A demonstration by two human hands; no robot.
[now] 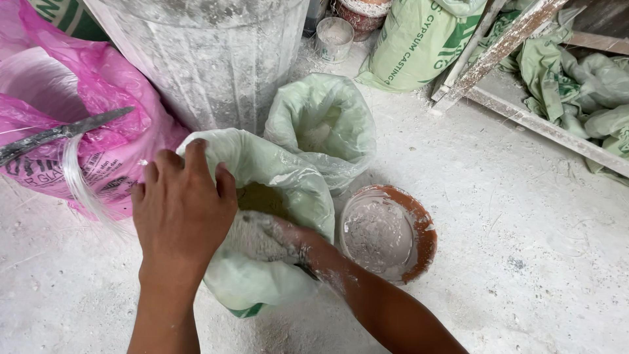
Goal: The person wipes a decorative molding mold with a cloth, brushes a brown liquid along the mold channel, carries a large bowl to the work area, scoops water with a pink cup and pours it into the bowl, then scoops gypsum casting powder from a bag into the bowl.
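1. The pale green plastic sack (275,177) stands open on the dusty floor, its mouth rolled down and crumpled, with yellowish-white powder inside. It sits just beside a second, similar green sack behind it and touches the bowl at its right.
2. The round bowl (419,223) has a reddish-brown rim and rests upright on the floor; its inside is coated with grey-white powder and caked residue.

pale green bag (275,177), pink sack (111,111), orange bowl (422,226)
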